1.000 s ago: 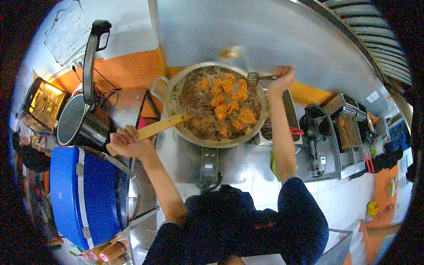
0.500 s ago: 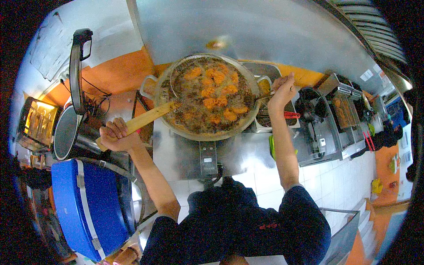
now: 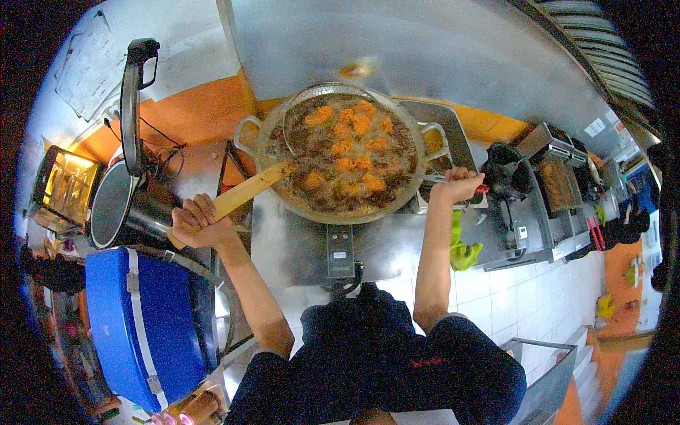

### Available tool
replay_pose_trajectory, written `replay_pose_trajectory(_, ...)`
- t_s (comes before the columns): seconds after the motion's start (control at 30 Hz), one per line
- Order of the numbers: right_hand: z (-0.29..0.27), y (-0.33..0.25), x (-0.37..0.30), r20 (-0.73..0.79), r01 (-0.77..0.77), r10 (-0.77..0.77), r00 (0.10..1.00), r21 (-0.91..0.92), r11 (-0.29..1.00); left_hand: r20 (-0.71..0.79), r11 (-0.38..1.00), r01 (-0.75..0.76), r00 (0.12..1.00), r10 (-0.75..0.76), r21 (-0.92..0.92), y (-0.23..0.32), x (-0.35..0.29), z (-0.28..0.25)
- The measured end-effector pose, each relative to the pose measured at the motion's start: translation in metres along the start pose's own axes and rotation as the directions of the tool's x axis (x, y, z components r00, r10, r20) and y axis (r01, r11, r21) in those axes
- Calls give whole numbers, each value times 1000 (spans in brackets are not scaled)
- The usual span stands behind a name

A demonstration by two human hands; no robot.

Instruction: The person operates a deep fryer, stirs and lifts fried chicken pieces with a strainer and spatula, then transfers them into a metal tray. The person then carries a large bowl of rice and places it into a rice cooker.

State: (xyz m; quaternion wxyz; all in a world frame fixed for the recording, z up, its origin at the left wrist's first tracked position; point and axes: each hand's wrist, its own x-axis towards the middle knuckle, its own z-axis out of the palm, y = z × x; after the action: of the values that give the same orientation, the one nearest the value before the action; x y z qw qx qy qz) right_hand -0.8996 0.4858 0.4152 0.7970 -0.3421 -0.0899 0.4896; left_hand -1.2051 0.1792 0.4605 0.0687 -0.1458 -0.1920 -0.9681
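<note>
A wide metal pan [image 3: 368, 214] with loop handles stands in front of me, full of bubbling dark oil. Several orange, battered-looking pieces [image 3: 361, 120] float in it, mostly toward the middle and right. My left hand [image 3: 203, 225] is wrapped round a flat wooden paddle [image 3: 251, 188], whose far end reaches over the pan's left rim into the oil. At the pan's right side my right hand [image 3: 457, 185] is closed round a utensil with a thin metal handle [image 3: 431, 178]. The handle's other end is lost at the rim and in the oil.
A blue box [image 3: 113, 319] with a pale strap sits at the lower left, near a dark pot [image 3: 152, 219] with a raised lid. Right of the pan, a green cloth [image 3: 464, 244] hangs at the counter edge, with a black pan [image 3: 508, 170] beyond. A metal wall rises behind.
My right hand has come down and nearer, still gripping the handle. The left hand keeps the paddle in the oil, almost unmoved. The whole view has shifted slightly.
</note>
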Motion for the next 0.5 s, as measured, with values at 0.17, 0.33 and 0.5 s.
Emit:
replay_pose_trajectory(0.17,-10,-12,16,6,119,-120,993,86,989,37,999,22,999,-23,37,1,-1,-10)
replay_pose_trajectory(0.33,-10,-14,30,93,96,-117,989,205,974,374,998,42,927,-20,-50,-2,4,-7)
replay_pose_trajectory(0.5,-19,-13,42,83,35,-49,995,169,985,-33,997,-42,998,44,70,-6,-8,16)
